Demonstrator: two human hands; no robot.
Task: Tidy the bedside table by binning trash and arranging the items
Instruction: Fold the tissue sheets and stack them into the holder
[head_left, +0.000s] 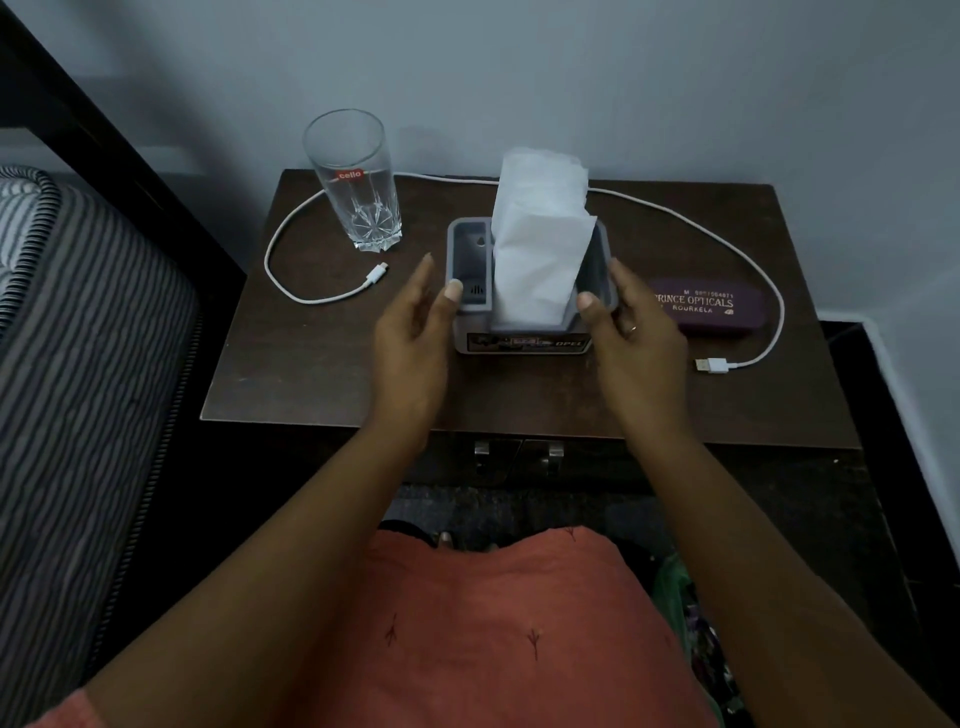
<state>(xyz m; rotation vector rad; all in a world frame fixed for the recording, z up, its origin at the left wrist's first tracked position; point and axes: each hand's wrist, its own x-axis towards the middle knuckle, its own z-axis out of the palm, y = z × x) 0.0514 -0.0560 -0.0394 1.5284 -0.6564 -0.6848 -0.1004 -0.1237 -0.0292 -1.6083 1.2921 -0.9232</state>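
Striped mattress (78, 364), grey and white with a ribbed, piped edge, fills the left side; a plain matt wall (571, 78) lies behind. Bench (311, 374): dark brown wood, flat rectangular top, dull finish. Orange garment (493, 623), soft cloth with small dark motifs, at the bottom of the view. Grey holder (597, 260): moulded plastic, boxy with rounded corners, divided into compartments, a printed label on its front; it stands upright near the middle of the bench. White tissue (540, 234), thin and creased, stands folded in the right compartment and rises well above the rim. Glass (358, 187): clear, tall, cut-pattern base, red label, upright at the rear left, apart from the holder. Spectacle case (711, 306): purple, oblong with rounded ends, gold lettering, lying flat just right of the holder. White cable (714, 365), smooth and round, loops along the back of the bench, with one plug lying at the front right and the other in front of the glass. Left hand (415, 332): fingers (423, 270) straight and spread, clear of the holder's left wall; only the thumb tip touches the left rim. Right hand (634, 322): fingers (621, 278) lightly curved against the outer right wall, thumb on the front rim, holding that corner; a ring shows on one finger.
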